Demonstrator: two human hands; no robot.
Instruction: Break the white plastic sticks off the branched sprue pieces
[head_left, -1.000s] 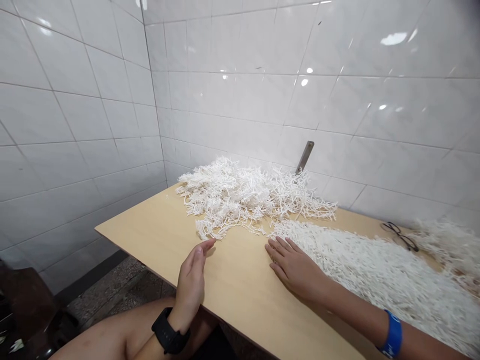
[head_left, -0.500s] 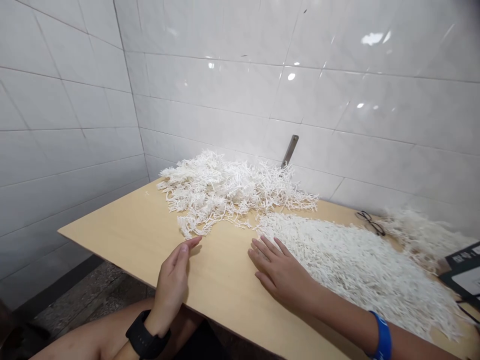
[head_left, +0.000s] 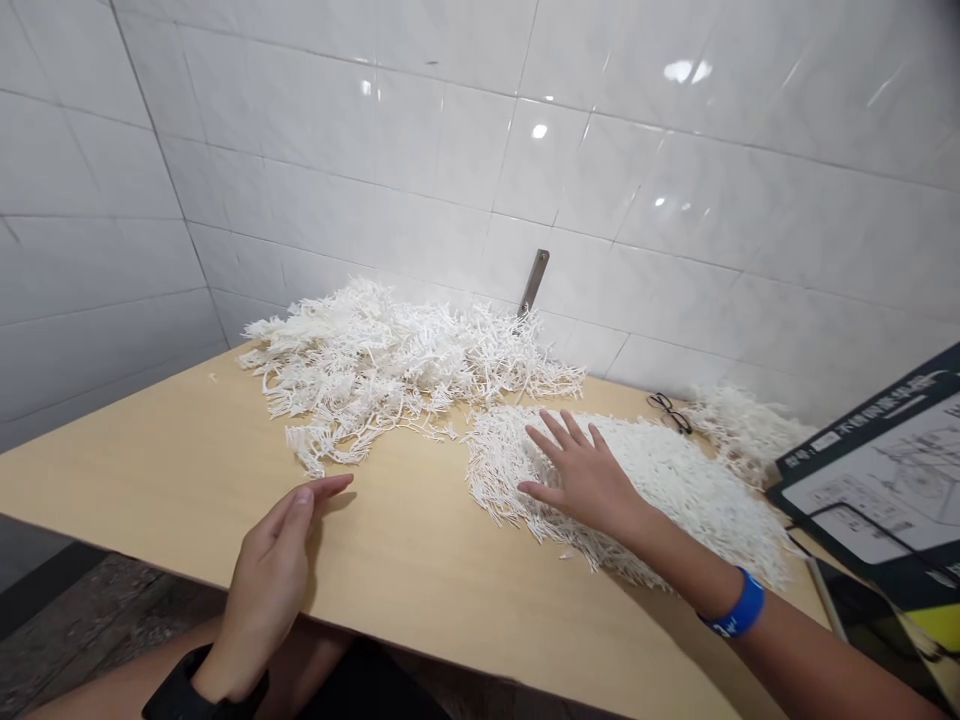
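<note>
My left hand (head_left: 274, 575), with a black watch on the wrist, rests its edge at the table's near side. Its fingers are stretched out and nothing is in it. In front of its fingertips lies a loose heap of white branching strands (head_left: 397, 350), tangled and fluffy. My right hand (head_left: 589, 482), wearing a blue wristband, is spread palm down over a flatter pile of small white strands (head_left: 675, 480). Its fingers are apart and hold nothing. Whether the palm touches the pile cannot be made out.
The tan tabletop (head_left: 420, 560) meets a tiled wall behind, where a metal strip (head_left: 534, 280) stands up. Black-framed glasses (head_left: 670, 412) lie at the back beside another white heap (head_left: 750, 430). A dark printed box (head_left: 885, 490) and a flat dark device (head_left: 870, 625) are at the right.
The view has turned to the right, bringing more of the box in. My right hand has moved from the pile's near left edge to over it, fingers spreading wider. My left hand keeps its pose.
</note>
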